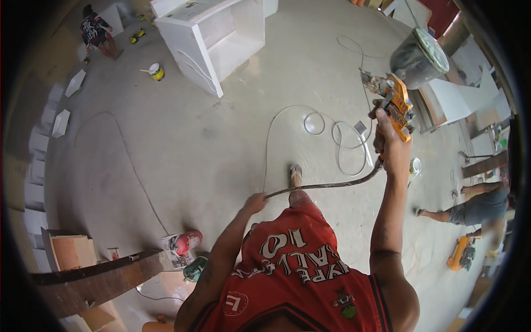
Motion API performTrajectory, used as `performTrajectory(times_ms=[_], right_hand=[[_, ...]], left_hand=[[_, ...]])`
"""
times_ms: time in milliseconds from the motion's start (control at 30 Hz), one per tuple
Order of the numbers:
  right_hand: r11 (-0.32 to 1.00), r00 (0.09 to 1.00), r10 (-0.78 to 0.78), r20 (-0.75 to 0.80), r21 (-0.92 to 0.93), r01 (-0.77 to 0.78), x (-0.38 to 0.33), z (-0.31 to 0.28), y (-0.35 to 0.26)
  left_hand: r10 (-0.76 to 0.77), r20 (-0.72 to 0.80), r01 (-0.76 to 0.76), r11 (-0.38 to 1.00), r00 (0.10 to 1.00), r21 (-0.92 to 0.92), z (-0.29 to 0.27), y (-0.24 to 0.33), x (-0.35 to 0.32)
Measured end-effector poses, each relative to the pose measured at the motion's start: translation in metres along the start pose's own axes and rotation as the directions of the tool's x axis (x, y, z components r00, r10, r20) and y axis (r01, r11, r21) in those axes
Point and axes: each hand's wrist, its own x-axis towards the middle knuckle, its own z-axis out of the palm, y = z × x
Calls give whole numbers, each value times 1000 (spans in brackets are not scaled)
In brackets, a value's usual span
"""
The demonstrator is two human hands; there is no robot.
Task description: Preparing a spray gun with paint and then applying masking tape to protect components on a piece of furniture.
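Note:
My right hand (389, 135) is raised at the right, its fingers wrapped round the handle of an orange spray gun (399, 105). The gun's grubby, crusted front end points up and to the left. From the bottom of its handle, a thick dark hose (337, 184) sags across in front of my red jersey. My left hand (255, 203), a little blurred, is closed on the other end of the visible hose, low and left of centre. Beyond it, a thin pale line (267, 144) runs out over the floor in loops.
A white cabinet (193, 52) stands ahead, with a yellow can (156, 72) to its left. A large covered bucket (417, 61) is at the far right. One person (95, 30) is at the far left; another person (481, 207) bends at the right near an orange tool (458, 254).

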Motion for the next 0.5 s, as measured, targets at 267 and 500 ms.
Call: performTrajectory(times_ms=[267,500], right_hand=[[977,948,215,-234,62,-206,156,-13,183],[948,924,302,-234,-30,-317,303,18,292]], left_hand=[[-514,-74,518,833,855,193,-43,-116,-32],[-660,-98,646,751,745,-138,-101,-43,131]])
